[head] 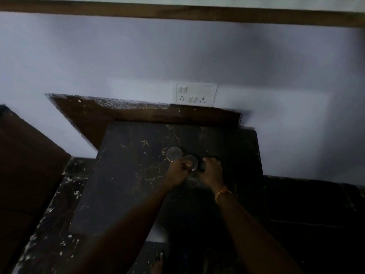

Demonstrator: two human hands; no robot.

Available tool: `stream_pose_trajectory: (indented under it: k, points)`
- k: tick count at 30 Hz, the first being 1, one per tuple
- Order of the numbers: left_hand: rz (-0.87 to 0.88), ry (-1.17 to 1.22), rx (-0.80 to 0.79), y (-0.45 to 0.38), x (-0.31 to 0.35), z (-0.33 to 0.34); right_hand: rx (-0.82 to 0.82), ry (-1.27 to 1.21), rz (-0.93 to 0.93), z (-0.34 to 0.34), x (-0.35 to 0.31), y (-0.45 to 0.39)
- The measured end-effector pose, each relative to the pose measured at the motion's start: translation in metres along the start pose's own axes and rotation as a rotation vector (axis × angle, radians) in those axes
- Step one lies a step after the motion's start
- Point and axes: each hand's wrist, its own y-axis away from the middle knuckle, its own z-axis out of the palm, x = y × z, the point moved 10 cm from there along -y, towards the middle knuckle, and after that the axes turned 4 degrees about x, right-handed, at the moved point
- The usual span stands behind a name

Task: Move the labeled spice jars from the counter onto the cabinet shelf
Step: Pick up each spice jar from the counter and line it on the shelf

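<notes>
Two clear-lidded jars point(182, 160) are sitting mid-counter on the dark marble counter point(126, 175), touching. The left hand point(177, 172) is pinching the nearer lid; the right hand point(211, 169) is curling around something dark beside them. Open counter is lying leftward; a switch panel point(195, 94) is sitting behind.

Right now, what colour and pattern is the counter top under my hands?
Black counter with pale, marble-like veins and flecks, seen in the head view.
</notes>
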Motion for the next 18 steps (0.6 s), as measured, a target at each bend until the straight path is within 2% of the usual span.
stream_pose_trajectory:
  k: [2,5,9,13,18]
  points:
    - [-0.013,-0.033,-0.060,0.001,0.000,0.024,-0.040,0.143,-0.029,0.011,0.009,0.002]
    - [-0.011,-0.067,-0.173,0.003,0.003,0.056,-0.007,0.207,-0.077,0.013,0.011,0.000]
    - [-0.023,-0.038,-0.153,0.001,0.009,0.072,0.021,0.212,-0.020,0.014,0.028,-0.002]
    - [-0.050,-0.010,-0.101,-0.001,0.008,0.076,-0.046,-0.034,0.037,0.025,0.046,-0.003]
    - [-0.109,0.138,-0.085,0.004,0.008,0.068,0.106,-0.288,0.053,0.007,0.057,0.001]
